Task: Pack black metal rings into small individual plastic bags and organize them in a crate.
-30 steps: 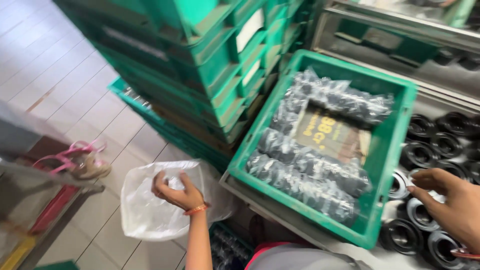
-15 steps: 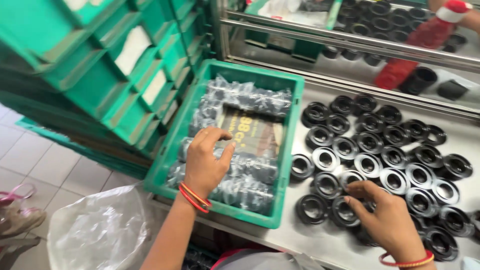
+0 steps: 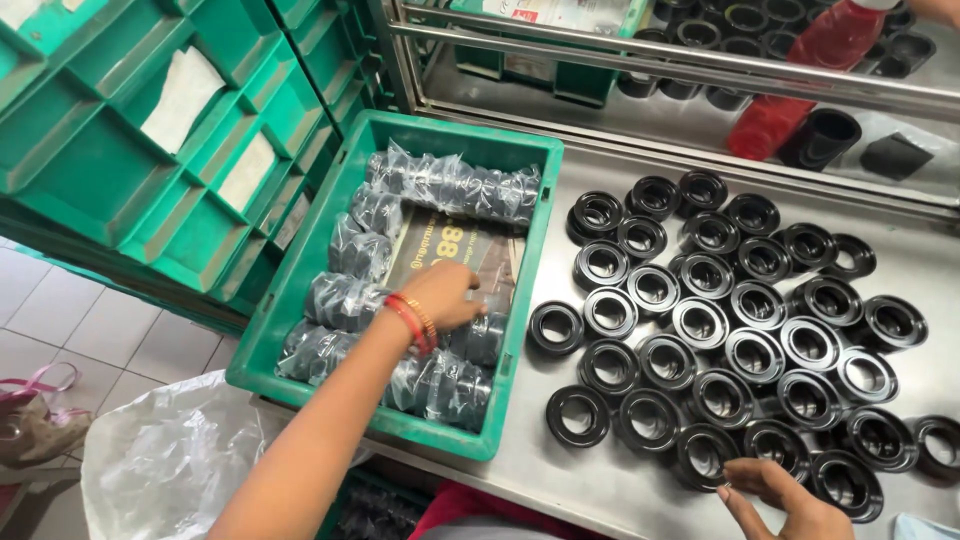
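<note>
A pale tiled floor (image 3: 70, 330) is seen at lower left. Stacked green plastic crates (image 3: 150, 130) are ranged along the left side. A steel worktable (image 3: 600, 470) is set to the right, and a metal shelf rail (image 3: 650, 55) is fixed above it.

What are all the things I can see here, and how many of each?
green crate: one, green, on the left end of the metal table, holding the wrapped rolls
wrapped rolls: several, black in clear plastic, lining the crate walls
brown card: one, dark brown, flat in the middle of the crate
black rings: dozens, black, spread over the metal table
stacked crates: many, green, leaning at left
plastic bag: one, clear, on the tiled floor
red bottle: one, red, on the far shelf
left hand: in the crate, on the rolls, red bangles at the wrist
right hand: at the nearest rings
</note>
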